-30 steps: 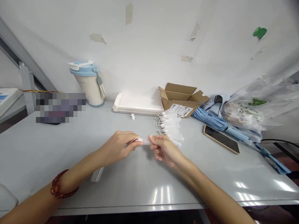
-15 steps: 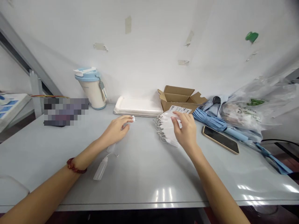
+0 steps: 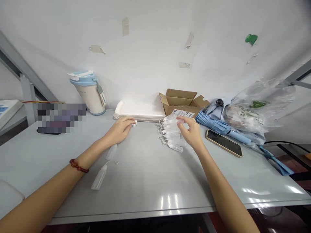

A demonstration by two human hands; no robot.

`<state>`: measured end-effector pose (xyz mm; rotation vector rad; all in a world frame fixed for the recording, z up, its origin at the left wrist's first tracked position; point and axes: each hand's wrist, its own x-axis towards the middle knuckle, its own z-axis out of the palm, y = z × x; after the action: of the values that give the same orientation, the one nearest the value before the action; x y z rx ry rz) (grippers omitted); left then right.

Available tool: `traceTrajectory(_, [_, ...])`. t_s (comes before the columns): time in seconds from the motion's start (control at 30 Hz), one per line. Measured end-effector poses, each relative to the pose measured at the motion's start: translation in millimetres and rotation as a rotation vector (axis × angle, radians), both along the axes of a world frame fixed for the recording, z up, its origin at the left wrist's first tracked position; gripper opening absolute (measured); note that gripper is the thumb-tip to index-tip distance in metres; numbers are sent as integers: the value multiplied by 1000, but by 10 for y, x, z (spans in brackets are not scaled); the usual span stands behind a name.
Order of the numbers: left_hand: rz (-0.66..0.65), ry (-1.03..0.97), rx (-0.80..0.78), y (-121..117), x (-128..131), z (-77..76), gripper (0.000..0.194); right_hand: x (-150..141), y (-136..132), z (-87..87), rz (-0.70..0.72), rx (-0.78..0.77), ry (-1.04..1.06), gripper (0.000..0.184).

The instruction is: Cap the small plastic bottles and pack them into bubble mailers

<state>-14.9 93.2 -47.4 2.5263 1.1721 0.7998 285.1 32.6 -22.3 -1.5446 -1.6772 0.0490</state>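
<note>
Left hand (image 3: 119,131): thumb and forefinger curved toward each other, tips at the small white cap (image 3: 134,123); whether they pinch it cannot be told. Right hand (image 3: 190,129): thumb and forefinger slightly parted over the row of translucent dropper bottles (image 3: 171,132); grip unclear. Loose dropper bottle (image 3: 99,178): nearer the viewer than the left fingers. Open cardboard box (image 3: 182,102): beyond the right fingertips.

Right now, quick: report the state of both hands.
Left hand: fingertips at the small white piece; grip cannot be told.
Right hand: thumb and forefinger curved at the clustered bottles; whether they pinch one cannot be told.
</note>
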Motion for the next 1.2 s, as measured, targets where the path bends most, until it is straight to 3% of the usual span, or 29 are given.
traceTrajectory(0.43, [-58, 61, -76, 24, -16, -65, 35, 24, -15, -2, -57, -1, -148, 19])
traceTrajectory(0.67, [-62, 103, -78, 34, -31, -78, 37, -142, -102, -4, -64, 202, -363, 16])
traceTrajectory(0.87, [-50, 136, -107, 20, -56, -32, 34, -478, -267, -29, 208, 320, -324, 15])
traceTrajectory(1.03, [35, 88, -127, -25, -93, -4, 28, -864, -484, -167, 543, 195, -411, 18])
traceTrajectory(1.2, [78, 78, -41, -111, -127, 32, 26, -1159, -650, -339, 746, 21, -426, 24])
